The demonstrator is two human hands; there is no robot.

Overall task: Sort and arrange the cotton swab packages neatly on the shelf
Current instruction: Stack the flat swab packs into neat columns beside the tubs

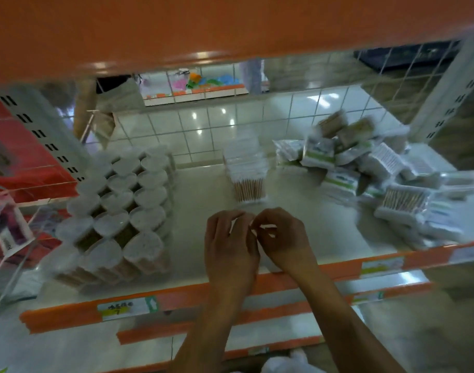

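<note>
- Orange-edged shelf [193, 238] carries the cotton swab stock in three groups, set apart from each other.
- Heart-shaped tubs [123, 211] stand at the left in tidy, touching rows. Judged finished.
- One upright stack of flat packs [246, 170] stands at the centre, toward the back.
- A loose pile of packs [378, 179] lies at the right, tilted and overlapping. Judged unsorted.
- Left hand [230, 246] and right hand [284, 238] hover together over the bare front of the shelf, just in front of the centre stack, touching none of the three groups.
- Both hands have curled fingers with the tips meeting. Pale slivers show between the right hand's fingers, but blur prevents telling whether an item is held or what it is.
- Step in hand, as a judgement: a pause between placements, or handling of some small piece, with the pile only partly sorted.
- Next move calls for a reach right to the loose pile. Take packs of one type, turn them to match, and set them against the centre stack or start a new row beside it.
</note>
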